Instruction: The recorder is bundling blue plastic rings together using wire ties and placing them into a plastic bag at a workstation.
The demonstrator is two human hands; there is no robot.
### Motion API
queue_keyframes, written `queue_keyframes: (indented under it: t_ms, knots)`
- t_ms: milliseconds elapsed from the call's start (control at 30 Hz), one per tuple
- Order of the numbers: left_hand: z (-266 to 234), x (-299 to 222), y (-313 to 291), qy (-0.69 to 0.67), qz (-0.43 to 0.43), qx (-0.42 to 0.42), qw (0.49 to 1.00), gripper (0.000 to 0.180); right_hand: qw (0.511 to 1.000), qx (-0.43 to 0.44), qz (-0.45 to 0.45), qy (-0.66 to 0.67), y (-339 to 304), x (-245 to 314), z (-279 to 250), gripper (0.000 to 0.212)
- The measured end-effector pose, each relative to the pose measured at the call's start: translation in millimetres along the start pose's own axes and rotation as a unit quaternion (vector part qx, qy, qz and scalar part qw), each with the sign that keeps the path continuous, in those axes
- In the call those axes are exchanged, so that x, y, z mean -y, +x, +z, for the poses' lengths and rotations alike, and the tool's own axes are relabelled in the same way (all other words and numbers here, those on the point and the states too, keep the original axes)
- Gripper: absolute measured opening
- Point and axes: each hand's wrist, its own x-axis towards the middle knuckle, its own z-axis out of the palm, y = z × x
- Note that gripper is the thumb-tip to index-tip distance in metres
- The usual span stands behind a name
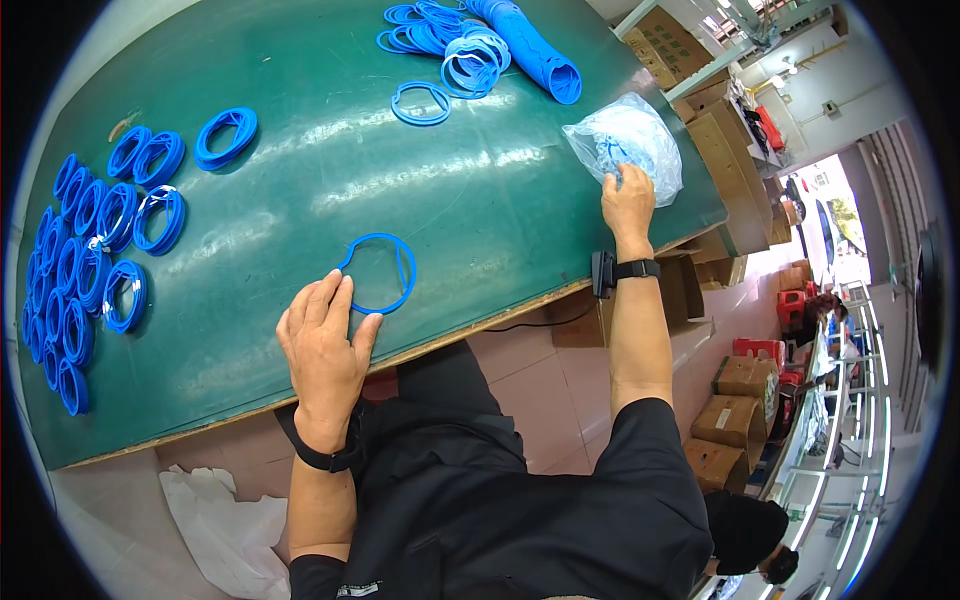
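At the table's near edge, my left hand (325,330) has its thumb and fingertips on the left side of a thin blue ring (412,270). The ring lies flat, with a strand crossing inside its right side. Farther right, my right hand (630,205) reaches to a clear plastic bag (655,145) with whitish and blue bits inside. Its fingers are drawn together at the bag's near side, and what they hold is hidden. A single loose blue ring (421,104) lies beyond, near a pile of similar rings (425,28).
Coiled blue bundles (95,205), some with white ties, crowd the left of the green table (300,110). One separate coil (226,138) sits beside them. A blue tube-like roll (530,50) lies at the far side. Cardboard boxes (725,165) stand against the right edge.
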Motion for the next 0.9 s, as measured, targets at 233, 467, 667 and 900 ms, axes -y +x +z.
queue_keyframes:
  t_ms: [233, 467, 667, 900]
  knots:
    - [-0.8, 0.1, -0.7, -0.003, -0.003, -0.007, 1.000, 0.058, 0.999, 0.027, -0.018, -0.034, -8.7, 13.3, -22.6, 0.039]
    - [-0.5, -0.9, 0.8, -0.006, -0.003, -0.016, 1.000, 0.054, 1.000, -0.011, 0.007, 0.005, -21.0, 7.5, -33.9, 0.044]
    - [0.1, -0.2, 1.3, -0.013, -0.007, -0.020, 1.000, 0.052, 0.999, 0.004, 0.026, -0.028, -24.2, -4.3, -38.9, 0.047]
    - [1.2, -0.4, 0.5, -0.014, -0.007, -0.019, 1.000, 0.052, 0.998, -0.040, 0.021, -0.047, -25.6, -18.2, -42.3, 0.049]
